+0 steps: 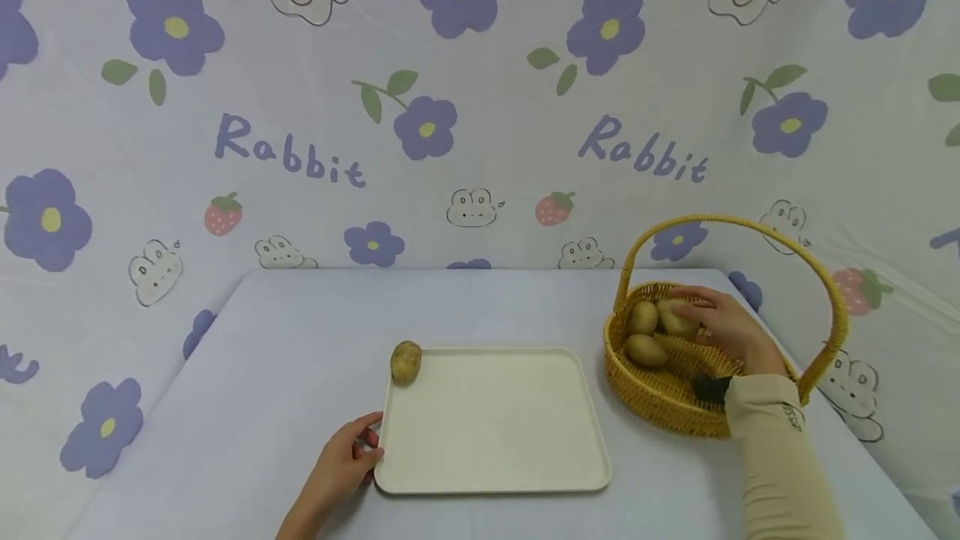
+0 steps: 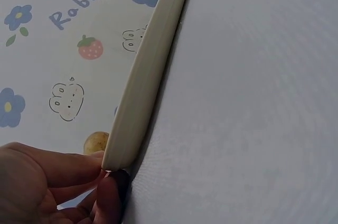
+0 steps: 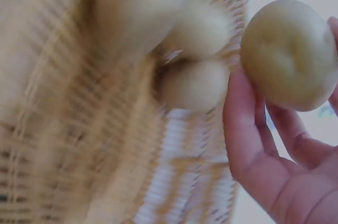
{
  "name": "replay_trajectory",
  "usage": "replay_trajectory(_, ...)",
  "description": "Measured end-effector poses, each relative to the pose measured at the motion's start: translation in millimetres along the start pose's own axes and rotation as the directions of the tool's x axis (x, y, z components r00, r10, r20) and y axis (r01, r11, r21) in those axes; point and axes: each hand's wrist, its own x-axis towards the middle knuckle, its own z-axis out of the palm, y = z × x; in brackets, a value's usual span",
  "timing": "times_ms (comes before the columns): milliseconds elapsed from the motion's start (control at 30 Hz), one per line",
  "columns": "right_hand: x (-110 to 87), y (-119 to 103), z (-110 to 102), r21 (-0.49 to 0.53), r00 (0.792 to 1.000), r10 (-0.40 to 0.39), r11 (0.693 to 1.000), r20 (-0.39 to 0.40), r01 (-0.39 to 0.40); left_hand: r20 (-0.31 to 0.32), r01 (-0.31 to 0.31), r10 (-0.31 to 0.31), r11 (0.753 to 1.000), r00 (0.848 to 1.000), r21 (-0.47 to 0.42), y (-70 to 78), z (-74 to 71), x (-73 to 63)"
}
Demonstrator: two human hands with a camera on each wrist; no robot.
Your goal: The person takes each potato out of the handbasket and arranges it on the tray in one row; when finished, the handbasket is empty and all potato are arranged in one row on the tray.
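Note:
My right hand (image 1: pixel 723 323) is over the wicker basket (image 1: pixel 667 419), gripping a potato (image 3: pixel 289 55) between thumb and fingers. Other potatoes (image 1: pixel 647 350) lie at the basket's far left side, blurred in the right wrist view. My left hand (image 1: pixel 341 461) pinches the left rim of a cream rectangular tray (image 1: pixel 491 423), thumb and fingers at its edge. One brown potato (image 1: pixel 406 362) sits at the tray's far left corner, partly hidden behind the rim in the left wrist view.
The basket's tall arched handle (image 1: pixel 750 227) rises above my right forearm. A white cloth covers the table (image 1: pixel 315 323), and a curtain with flowers and rabbits (image 1: pixel 480 140) hangs close behind its back edge.

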Motion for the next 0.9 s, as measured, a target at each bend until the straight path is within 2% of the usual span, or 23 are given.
replay_trajectory(167,-1.6,-27,17,0.108,0.993,-0.112,0.988,0.036,0.108,-0.012,-0.001,0.001,1.0,1.0,0.005,1.6,-2.5,-0.1)
replay_trajectory(467,-3.1,-46,72,0.158,0.975,-0.212,0.967,0.069,0.199,0.002,-0.016,0.016,1.0,1.0,-0.02,0.6,-0.1,-0.2)
replay_trajectory(600,7.9,-51,107,0.272,0.974,-0.214,0.944,0.078,0.186,-0.006,-0.021,0.021,0.999,1.0,-0.03,-0.4,-0.9,0.5)
replay_trajectory(767,25.4,-54,153,0.41,0.974,-0.191,0.903,0.123,0.125,0.001,-0.041,0.041,0.999,0.999,-0.027,-3.8,-1.2,1.7)
replay_trajectory(900,36.2,-54,190,0.359,0.973,-0.183,0.926,0.143,0.122,0.006,-0.047,0.047,0.999,0.999,-0.021,-4.5,-0.8,1.3)
